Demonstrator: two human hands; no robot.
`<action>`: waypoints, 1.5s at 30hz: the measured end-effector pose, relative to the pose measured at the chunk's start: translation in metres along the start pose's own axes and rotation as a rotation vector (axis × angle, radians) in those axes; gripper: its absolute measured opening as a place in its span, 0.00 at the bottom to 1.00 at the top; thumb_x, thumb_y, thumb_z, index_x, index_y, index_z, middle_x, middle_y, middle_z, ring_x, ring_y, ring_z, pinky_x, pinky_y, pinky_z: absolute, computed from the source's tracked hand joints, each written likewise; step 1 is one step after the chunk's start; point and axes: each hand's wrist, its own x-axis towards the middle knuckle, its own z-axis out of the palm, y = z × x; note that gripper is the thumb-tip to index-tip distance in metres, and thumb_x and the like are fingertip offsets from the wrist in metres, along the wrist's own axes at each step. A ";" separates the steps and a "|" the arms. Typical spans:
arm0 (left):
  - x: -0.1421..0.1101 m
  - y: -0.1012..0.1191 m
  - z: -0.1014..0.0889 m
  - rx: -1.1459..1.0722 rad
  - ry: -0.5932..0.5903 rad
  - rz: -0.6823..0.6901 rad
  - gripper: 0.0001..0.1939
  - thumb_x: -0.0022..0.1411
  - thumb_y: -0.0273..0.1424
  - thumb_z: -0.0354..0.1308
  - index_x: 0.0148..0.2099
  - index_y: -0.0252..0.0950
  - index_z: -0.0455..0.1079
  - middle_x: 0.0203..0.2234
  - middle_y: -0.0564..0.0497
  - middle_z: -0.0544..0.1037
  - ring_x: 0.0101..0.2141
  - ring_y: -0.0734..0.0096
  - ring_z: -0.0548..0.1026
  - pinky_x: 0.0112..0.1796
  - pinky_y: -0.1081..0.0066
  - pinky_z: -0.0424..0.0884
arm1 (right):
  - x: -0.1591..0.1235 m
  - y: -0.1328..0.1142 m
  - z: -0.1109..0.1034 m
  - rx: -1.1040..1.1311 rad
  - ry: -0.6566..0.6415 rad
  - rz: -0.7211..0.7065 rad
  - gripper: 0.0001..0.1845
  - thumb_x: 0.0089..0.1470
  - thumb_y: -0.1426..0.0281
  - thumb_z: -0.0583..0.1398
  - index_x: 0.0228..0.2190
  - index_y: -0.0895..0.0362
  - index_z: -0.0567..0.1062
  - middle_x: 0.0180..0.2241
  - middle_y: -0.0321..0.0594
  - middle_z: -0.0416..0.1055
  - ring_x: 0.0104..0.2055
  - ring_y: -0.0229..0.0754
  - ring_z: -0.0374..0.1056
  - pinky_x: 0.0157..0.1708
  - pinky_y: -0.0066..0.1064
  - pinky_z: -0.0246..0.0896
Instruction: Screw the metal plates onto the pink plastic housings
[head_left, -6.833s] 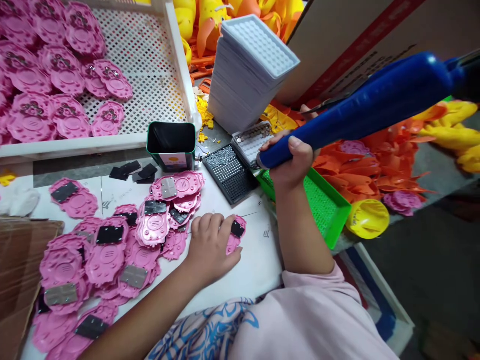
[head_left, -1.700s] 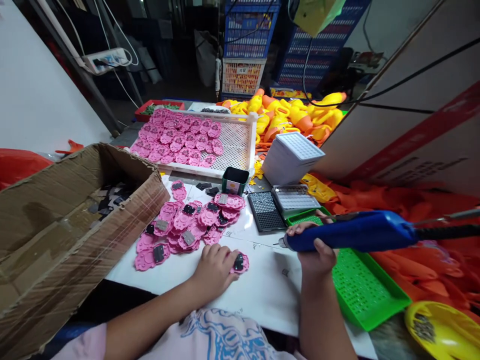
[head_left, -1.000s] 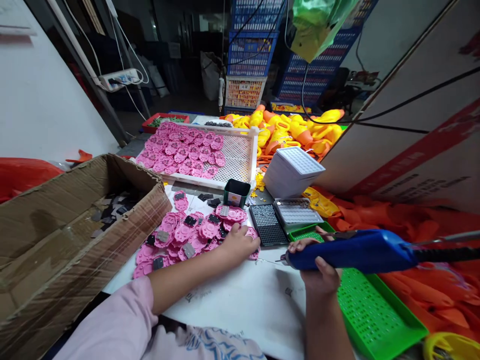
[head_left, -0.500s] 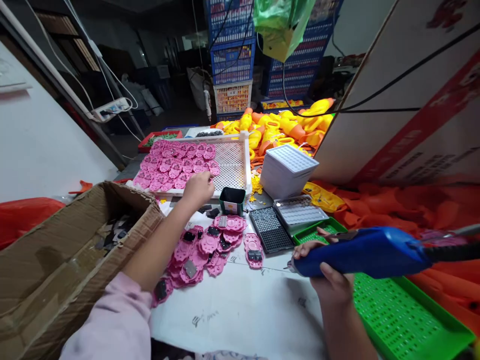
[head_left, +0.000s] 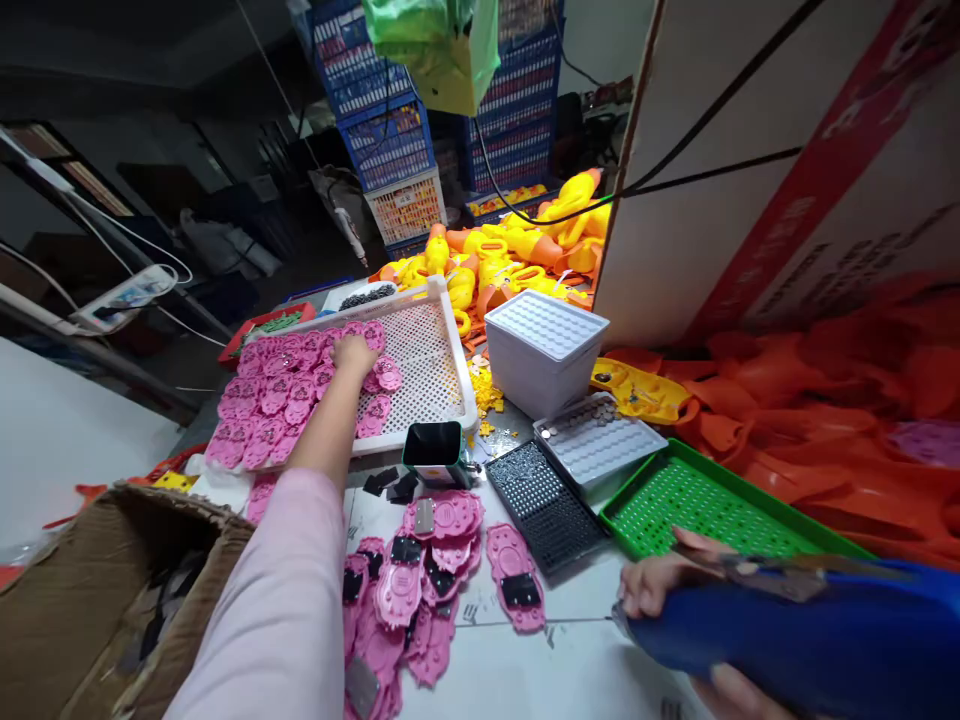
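My left hand [head_left: 355, 353] reaches over the white perforated tray [head_left: 431, 350] and touches the pink plastic covers [head_left: 281, 400] spread in it. Its fingertips curl down among the covers and are hidden, so I cannot tell whether they grip one. In my right hand [head_left: 660, 590] is a blue electric screwdriver [head_left: 787, 630], gripped around its body with the tip pointing left above the table. A single pink cover with a black battery lid [head_left: 520, 590] lies left of that tip. Beside it is a heap of pink covers [head_left: 427, 590] with black or grey lids.
A black tray of small screws [head_left: 547, 515], a black cup [head_left: 433, 448] and a green perforated tray [head_left: 697, 500] stand nearby. Stacked white trays [head_left: 544, 360] are behind. An open cardboard box [head_left: 82, 570] sits left. Yellow toy parts [head_left: 510, 250] are piled at the back.
My left hand has gone from the tray's near right part farther forward onto the pink covers. The view has turned and tilted. My right hand still holds the screwdriver, lower in view.
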 end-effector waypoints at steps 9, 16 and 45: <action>0.031 0.007 0.031 -0.002 -0.045 -0.003 0.18 0.67 0.38 0.56 0.55 0.35 0.66 0.51 0.44 0.71 0.47 0.61 0.73 0.46 0.56 0.73 | -0.013 0.018 -0.007 0.041 -0.047 -0.010 0.21 0.41 0.51 0.65 0.35 0.50 0.72 0.24 0.39 0.67 0.35 0.53 0.70 0.36 0.42 0.68; 0.035 0.004 0.024 0.038 -0.065 0.039 0.18 0.67 0.38 0.56 0.55 0.35 0.66 0.51 0.44 0.71 0.48 0.60 0.72 0.48 0.54 0.72 | -0.016 0.058 -0.004 0.151 -0.057 -0.216 0.39 0.41 0.46 0.64 0.53 0.47 0.63 0.22 0.34 0.64 0.23 0.43 0.63 0.25 0.37 0.63; -0.376 -0.038 0.012 -0.082 0.041 1.290 0.03 0.61 0.24 0.55 0.36 0.37 0.66 0.32 0.48 0.75 0.35 0.63 0.67 0.38 0.63 0.57 | 0.017 -0.029 0.027 0.264 0.231 -0.041 0.18 0.35 0.65 0.68 0.31 0.55 0.71 0.21 0.32 0.71 0.21 0.39 0.67 0.23 0.34 0.64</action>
